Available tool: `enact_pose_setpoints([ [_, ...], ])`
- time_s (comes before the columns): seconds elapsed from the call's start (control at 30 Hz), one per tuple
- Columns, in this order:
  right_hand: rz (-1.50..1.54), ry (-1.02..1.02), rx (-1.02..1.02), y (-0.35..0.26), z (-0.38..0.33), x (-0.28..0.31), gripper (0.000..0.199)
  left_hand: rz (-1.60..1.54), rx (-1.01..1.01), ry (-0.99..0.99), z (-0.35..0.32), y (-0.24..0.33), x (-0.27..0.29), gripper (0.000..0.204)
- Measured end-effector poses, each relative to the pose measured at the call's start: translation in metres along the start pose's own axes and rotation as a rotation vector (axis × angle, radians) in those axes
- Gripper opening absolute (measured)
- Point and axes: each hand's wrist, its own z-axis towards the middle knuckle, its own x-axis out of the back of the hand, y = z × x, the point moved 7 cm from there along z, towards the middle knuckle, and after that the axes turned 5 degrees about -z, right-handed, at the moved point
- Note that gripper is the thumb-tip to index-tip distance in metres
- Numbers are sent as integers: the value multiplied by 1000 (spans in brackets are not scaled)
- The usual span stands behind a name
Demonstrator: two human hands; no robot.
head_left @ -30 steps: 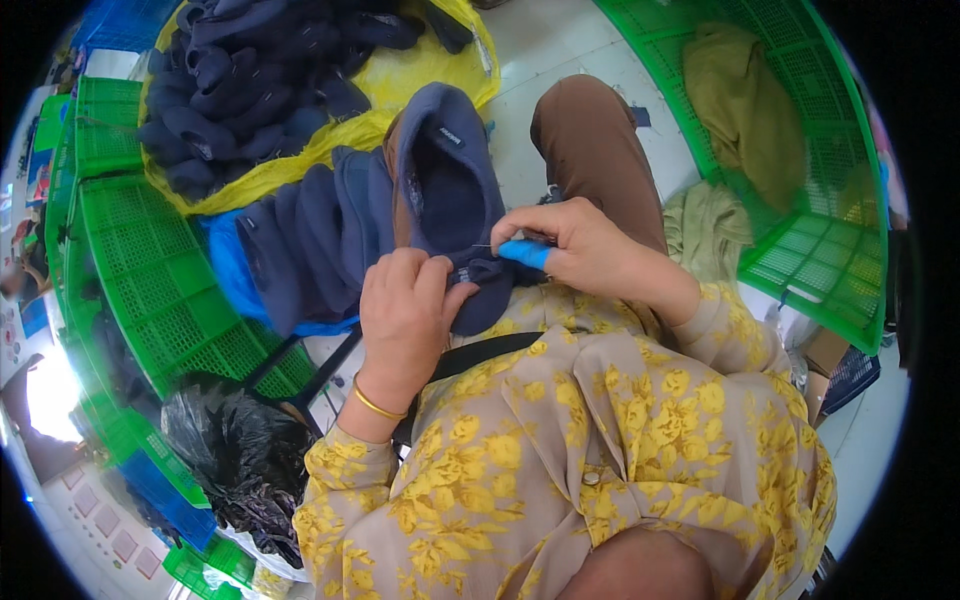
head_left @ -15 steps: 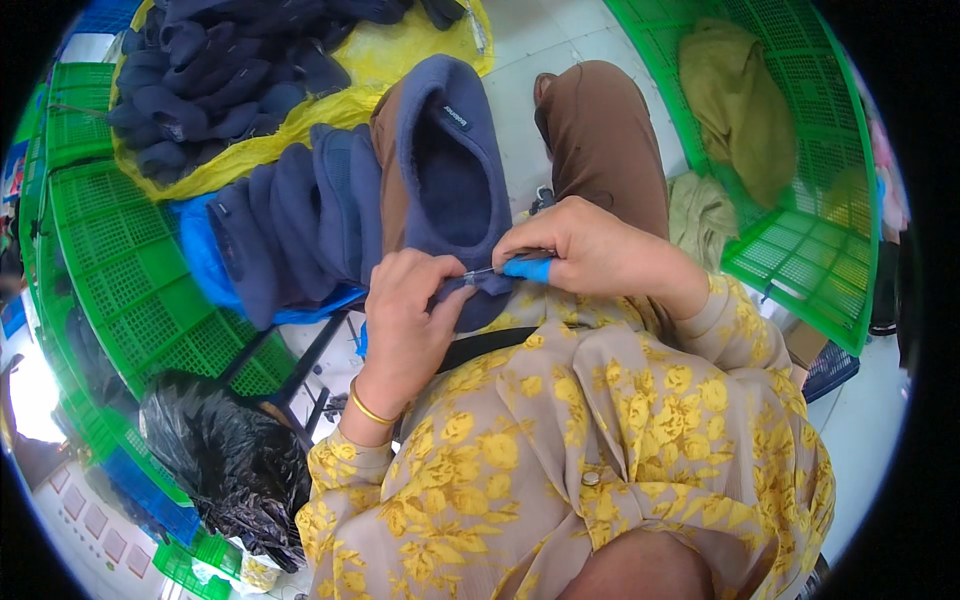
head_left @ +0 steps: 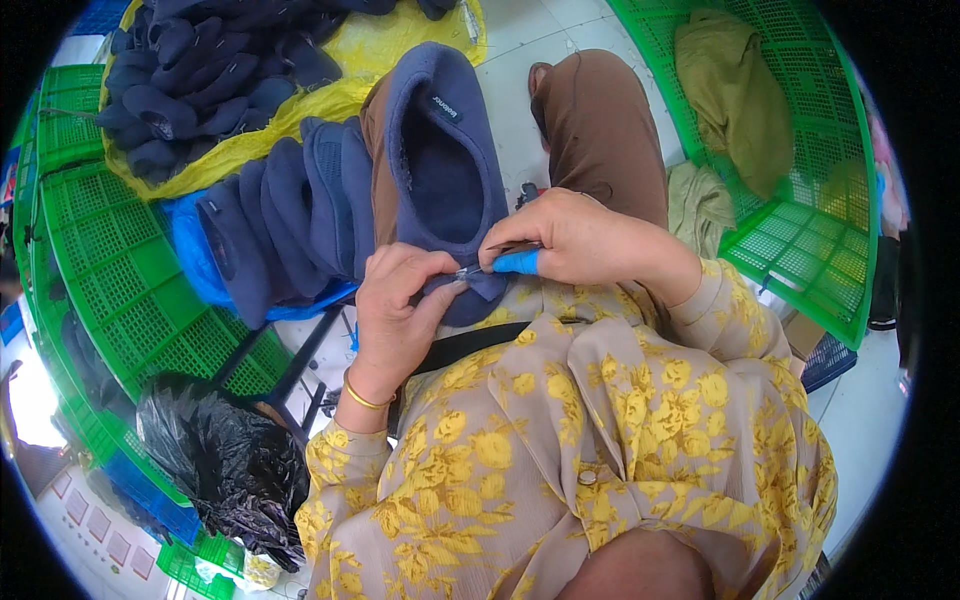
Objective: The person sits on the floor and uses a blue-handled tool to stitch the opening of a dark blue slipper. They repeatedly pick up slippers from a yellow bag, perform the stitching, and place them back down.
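Since the earlier frame the navy slipper [head_left: 440,170] has come closer to me and lies now more along my lap, and my hands have stayed together at its heel edge. My left hand [head_left: 400,310] is closed on the lower edge of the slipper, the thumb and fingers pinching the fabric. My right hand [head_left: 570,235] is clenched around a small cutter with a blue handle [head_left: 512,262], and its metal tip touches the slipper just beside my left thumb. The slipper rests on my left knee, opening upward, toe pointing away from me. Just to the left of the slipper a row of other navy slippers [head_left: 290,225] stands packed on blue plastic. Beyond the slipper, further left, a heap of dark slippers [head_left: 210,80] lies on a yellow sheet [head_left: 380,70]. Well to the right of the slipper a green crate [head_left: 800,250] holds olive cloth [head_left: 735,95]. Below the row, near my left elbow, lies a black plastic bag [head_left: 225,460].
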Motion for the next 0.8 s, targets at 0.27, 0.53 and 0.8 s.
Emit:
enact_pose_setpoints([
  [0.27,-18,-17,-3,3,2,-5,15,-70,23,8,-1,-7,-1,17],
  [0.53,93,-28,15,11,4,-12,18,-150,13,-49,0,-13,-2,17],
  [0.8,79,-81,60,12,4,-10,24,-181,39,-54,2,-13,-3,16],
])
